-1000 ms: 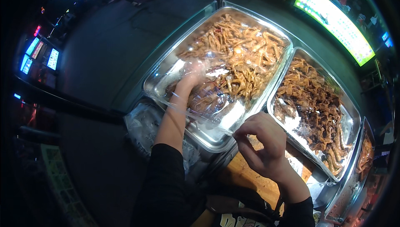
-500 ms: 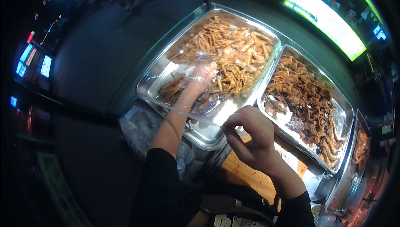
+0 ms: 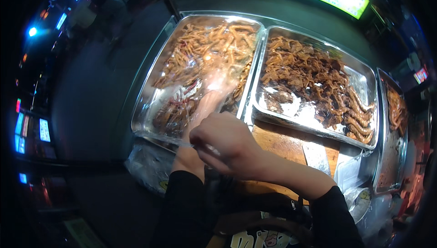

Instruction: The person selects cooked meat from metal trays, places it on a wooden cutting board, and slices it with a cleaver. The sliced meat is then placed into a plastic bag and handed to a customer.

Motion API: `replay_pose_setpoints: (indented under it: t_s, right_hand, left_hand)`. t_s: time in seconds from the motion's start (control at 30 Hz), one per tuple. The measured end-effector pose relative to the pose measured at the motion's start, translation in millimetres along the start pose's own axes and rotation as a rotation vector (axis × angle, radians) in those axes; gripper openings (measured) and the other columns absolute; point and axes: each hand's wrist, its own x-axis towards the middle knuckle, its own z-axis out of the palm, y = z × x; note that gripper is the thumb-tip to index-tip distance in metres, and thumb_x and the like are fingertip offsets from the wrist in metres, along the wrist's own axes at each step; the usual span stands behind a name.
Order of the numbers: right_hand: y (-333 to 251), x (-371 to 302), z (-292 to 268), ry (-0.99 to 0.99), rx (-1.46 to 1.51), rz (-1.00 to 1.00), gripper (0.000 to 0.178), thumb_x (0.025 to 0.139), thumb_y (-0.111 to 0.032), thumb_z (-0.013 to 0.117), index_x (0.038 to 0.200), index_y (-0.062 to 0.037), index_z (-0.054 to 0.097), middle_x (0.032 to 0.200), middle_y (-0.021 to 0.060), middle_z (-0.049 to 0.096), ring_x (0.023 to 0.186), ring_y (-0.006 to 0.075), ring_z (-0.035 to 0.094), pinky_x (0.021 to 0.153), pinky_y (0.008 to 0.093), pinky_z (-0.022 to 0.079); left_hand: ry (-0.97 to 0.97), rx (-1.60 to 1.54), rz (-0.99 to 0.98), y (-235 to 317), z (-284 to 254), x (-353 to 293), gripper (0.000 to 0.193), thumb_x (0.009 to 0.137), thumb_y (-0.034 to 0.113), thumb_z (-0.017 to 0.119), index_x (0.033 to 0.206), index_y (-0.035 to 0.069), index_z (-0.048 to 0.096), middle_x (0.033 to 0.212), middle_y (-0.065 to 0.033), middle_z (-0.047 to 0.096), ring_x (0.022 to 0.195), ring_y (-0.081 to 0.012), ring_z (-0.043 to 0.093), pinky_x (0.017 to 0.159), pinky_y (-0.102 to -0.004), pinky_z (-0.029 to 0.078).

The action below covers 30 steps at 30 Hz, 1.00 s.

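A clear plastic film (image 3: 175, 107) spreads over the left metal tray (image 3: 144, 111), which holds braised chicken feet (image 3: 205, 38) and darker brown pieces. My left hand (image 3: 218, 84) reaches in under or inside the plastic, above the food; glare and blur hide its fingers. Nearer to me, my right hand (image 3: 225, 143) is closed, its fingers pinching the edge of the plastic. It crosses over my left forearm (image 3: 189, 159), at the near side of the tray.
Right of it, a second metal tray (image 3: 261, 104) carries dark braised meat (image 3: 309, 66); a third tray (image 3: 387, 170) stands far right. A cleaver-like metal blade (image 3: 316, 157) lies on a wooden board (image 3: 282, 141). Plastic bags (image 3: 148, 164) hang at the near left.
The view has turned, so the trays sit further left. My right hand has moved left across my left forearm, its fingers still closed. The left hand stays over the left tray.
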Motion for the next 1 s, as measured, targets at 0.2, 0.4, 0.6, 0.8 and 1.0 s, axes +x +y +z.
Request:
replay_pose_setpoints:
  t_s: [0.2,0.4,0.6,0.8,1.0]
  right_hand:
    - [8.3,2.0,8.9,0.088,0.018,-0.031,0.018,0.074,-0.007,0.067,0.088,-0.0074,0.056,0.076,0.0079,0.056,0.072,0.0276,0.057,0.064,0.0387,0.043]
    - [11.9,5.3,10.7,0.065,0.002,-0.030,0.017,0.076,-0.011,0.066,0.088,-0.0075,0.055,0.075,0.0081,0.055,0.071,0.0272,0.057,0.064,0.0386,0.044]
    - [11.5,7.3,6.5,0.028,0.008,-0.038,0.018,0.073,-0.008,0.066,0.086,-0.0080,0.053,0.074,0.0089,0.052,0.071,0.0265,0.055,0.063,0.0379,0.042]
    - [10.6,10.3,6.0,-0.037,0.030,0.000,0.018,0.072,-0.006,0.068,0.087,-0.0091,0.058,0.074,0.0075,0.054,0.071,0.0276,0.056,0.062,0.0380,0.041]
    - [7.7,9.5,8.2,-0.027,0.024,-0.001,0.018,0.072,-0.005,0.067,0.086,-0.0086,0.057,0.074,0.0074,0.052,0.071,0.0277,0.055,0.062,0.0378,0.041]
  left_hand:
    - [-0.128,-0.055,0.069,-12.5,-12.1,6.1,0.047,0.082,0.037,0.058,0.125,0.017,0.058,0.119,-0.0131,0.061,0.104,-0.0297,0.058,0.089,-0.0440,0.047]
    - [-0.177,-0.071,0.068,-8.4,-19.6,21.7,0.047,0.081,0.037,0.058,0.124,0.017,0.058,0.117,-0.0133,0.061,0.103,-0.0295,0.059,0.087,-0.0436,0.048]
    - [-0.189,-0.081,0.086,-2.8,-12.2,41.2,0.047,0.081,0.037,0.058,0.124,0.017,0.058,0.116,-0.0134,0.062,0.102,-0.0293,0.060,0.086,-0.0432,0.049]
    - [-0.228,-0.105,0.112,-12.8,-8.8,52.9,0.047,0.081,0.037,0.058,0.123,0.016,0.058,0.115,-0.0136,0.062,0.101,-0.0290,0.060,0.084,-0.0428,0.050]
    - [-0.119,-0.180,-0.455,-59.6,-12.7,28.8,0.032,0.092,0.031,0.051,0.091,0.006,0.071,0.084,-0.0149,0.067,0.075,-0.0298,0.064,0.071,-0.0431,0.053]
